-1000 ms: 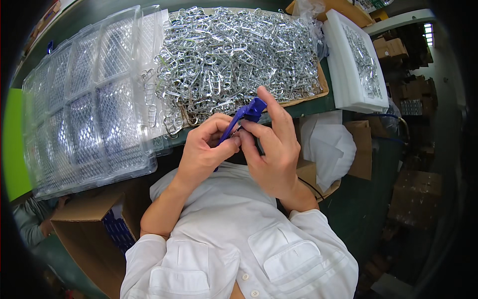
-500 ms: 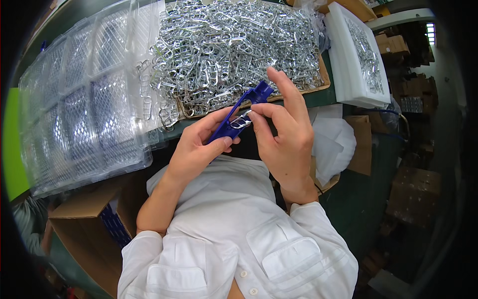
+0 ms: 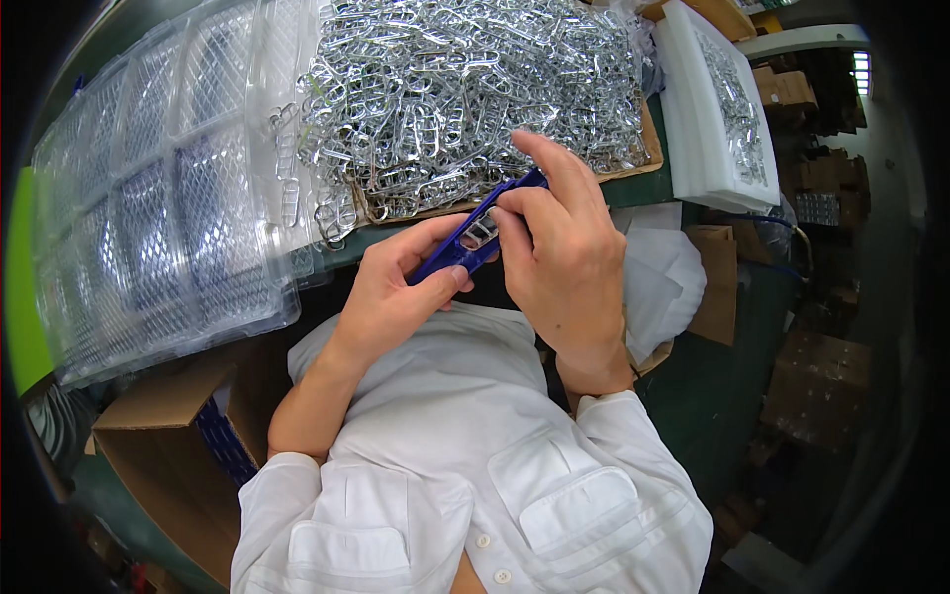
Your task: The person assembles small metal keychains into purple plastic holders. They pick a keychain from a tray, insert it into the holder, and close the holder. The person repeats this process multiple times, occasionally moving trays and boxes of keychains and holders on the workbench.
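Observation:
My left hand (image 3: 388,295) is closed round the lower end of a long, narrow blue plastic part (image 3: 453,255), which slants up to the right. In the part's recess lies a shiny bent-metal piece (image 3: 480,234) with loops. My right hand (image 3: 569,257) has its thumb and index finger pinched on the upper end of that metal piece, inside the blue part, while the other fingers are raised. Just beyond both hands spreads a large heap of similar silvery metal pieces (image 3: 465,109) on a cardboard sheet.
Clear plastic trays (image 3: 148,218) with compartments are stacked at the left. A white foam block (image 3: 698,109) bearing more metal pieces stands at the far right. An open cardboard box (image 3: 158,401) is at lower left. White sheeting (image 3: 658,282) lies right of my right hand.
The blue part has turned slightly in my left hand. My right fingers have moved over its upper half, and the metal piece now sits deeper in the recess.

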Motion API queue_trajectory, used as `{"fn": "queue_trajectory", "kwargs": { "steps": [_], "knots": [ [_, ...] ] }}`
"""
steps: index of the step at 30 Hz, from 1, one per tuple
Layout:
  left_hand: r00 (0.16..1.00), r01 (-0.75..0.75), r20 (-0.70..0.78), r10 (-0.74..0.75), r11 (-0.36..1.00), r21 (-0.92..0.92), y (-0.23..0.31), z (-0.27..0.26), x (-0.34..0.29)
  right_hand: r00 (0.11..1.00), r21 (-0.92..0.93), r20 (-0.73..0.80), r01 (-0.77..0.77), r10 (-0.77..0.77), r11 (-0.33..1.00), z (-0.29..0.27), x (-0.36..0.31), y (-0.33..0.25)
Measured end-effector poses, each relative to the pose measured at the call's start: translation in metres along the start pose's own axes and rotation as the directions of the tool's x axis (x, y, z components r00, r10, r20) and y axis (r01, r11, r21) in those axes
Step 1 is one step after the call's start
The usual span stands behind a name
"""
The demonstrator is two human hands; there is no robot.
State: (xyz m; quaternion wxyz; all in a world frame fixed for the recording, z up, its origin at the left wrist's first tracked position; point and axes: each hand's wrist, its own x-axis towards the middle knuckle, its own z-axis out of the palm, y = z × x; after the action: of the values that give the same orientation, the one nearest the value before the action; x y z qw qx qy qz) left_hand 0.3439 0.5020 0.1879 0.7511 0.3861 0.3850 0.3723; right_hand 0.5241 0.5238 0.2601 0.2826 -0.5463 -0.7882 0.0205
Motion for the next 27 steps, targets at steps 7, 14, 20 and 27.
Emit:
{"fn": "queue_trajectory", "kwargs": {
  "steps": [7, 14, 20, 27],
  "knots": [
    [0.992, -0.055, -0.102, 0.068, 0.99, 0.131, 0.0, 0.003, 0.003, 0.999, 0.09, 0.041, -0.022, 0.019, 0.996, 0.013, -0.002, 0.009],
    [0.91, -0.37, -0.091, 0.405, 0.891, 0.263, -0.012, 0.013, 0.005, 0.95, 0.29, -0.089, -0.262, 0.299, 0.921, 0.008, -0.012, 0.005],
    [0.959, -0.244, -0.017, 0.281, 0.858, 0.453, 0.013, 0.03, -0.007, 0.929, 0.453, 0.051, -0.348, 0.365, 0.821, -0.008, -0.024, 0.007],
    [0.921, -0.311, -0.108, 0.375, 0.873, 0.377, 0.004, 0.044, -0.013, 0.967, 0.424, -0.049, -0.206, 0.249, 0.882, -0.02, -0.038, -0.005]
  ]
}}
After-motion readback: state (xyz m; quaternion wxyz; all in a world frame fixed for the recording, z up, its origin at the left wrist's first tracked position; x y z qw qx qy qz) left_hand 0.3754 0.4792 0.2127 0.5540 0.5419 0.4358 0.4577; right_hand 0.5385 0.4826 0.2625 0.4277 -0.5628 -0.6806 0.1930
